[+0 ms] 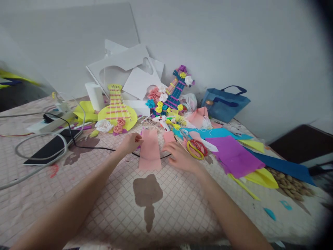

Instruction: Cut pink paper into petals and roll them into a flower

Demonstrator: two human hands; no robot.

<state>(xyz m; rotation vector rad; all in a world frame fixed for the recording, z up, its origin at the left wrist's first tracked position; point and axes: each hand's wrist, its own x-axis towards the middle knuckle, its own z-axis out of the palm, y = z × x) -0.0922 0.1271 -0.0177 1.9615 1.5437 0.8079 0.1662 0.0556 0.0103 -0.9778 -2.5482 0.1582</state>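
Observation:
A strip of pink crepe paper (150,149) lies on the table in front of me, with a black cable showing as a dark line at its sides. At its left edge is my left hand (131,143), fingers curled together; whether they pinch the paper's edge or some small thing is hidden. My right hand (180,158) is on the other side, palm down with fingers stretched apart, close to the strip's right edge. Just beyond those fingers lies a smaller pink piece (169,136). Scissors with yellow and red handles (196,149) rest right of that hand.
Behind stand a yellow paper guitar (117,113), a blue flowered guitar (174,93) and a white glue gun (162,120). Purple paper (235,156), peanuts (291,185) and a blue bag (223,104) are at right. A power strip (50,122) and grey cable lie left.

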